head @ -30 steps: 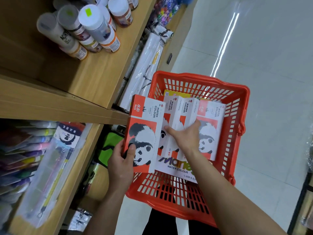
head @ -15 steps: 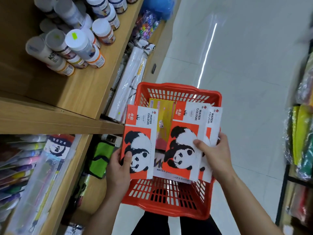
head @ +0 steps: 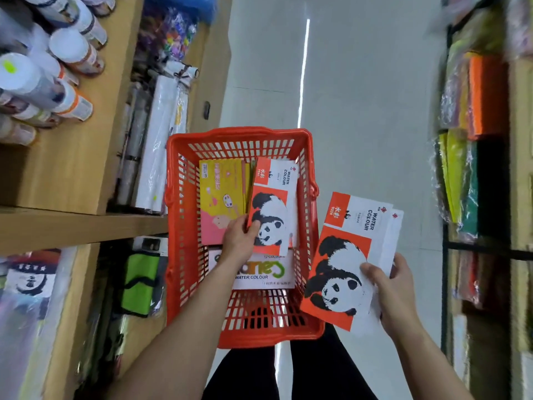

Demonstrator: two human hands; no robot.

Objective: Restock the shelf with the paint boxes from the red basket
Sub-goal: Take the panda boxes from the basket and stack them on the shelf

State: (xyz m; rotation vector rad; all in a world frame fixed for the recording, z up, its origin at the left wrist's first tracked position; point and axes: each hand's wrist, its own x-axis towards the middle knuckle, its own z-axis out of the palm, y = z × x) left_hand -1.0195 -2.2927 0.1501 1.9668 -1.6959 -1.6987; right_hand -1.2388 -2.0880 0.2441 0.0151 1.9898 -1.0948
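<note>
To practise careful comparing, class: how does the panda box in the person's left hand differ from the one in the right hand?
The left hand grips the left panda box inside the red basket; the right hand holds the right panda box outside it. The right panda box has a second box stacked behind it; the left panda box appears single. Both show an orange-and-white panda cover reading WATER COLOUR.
</note>
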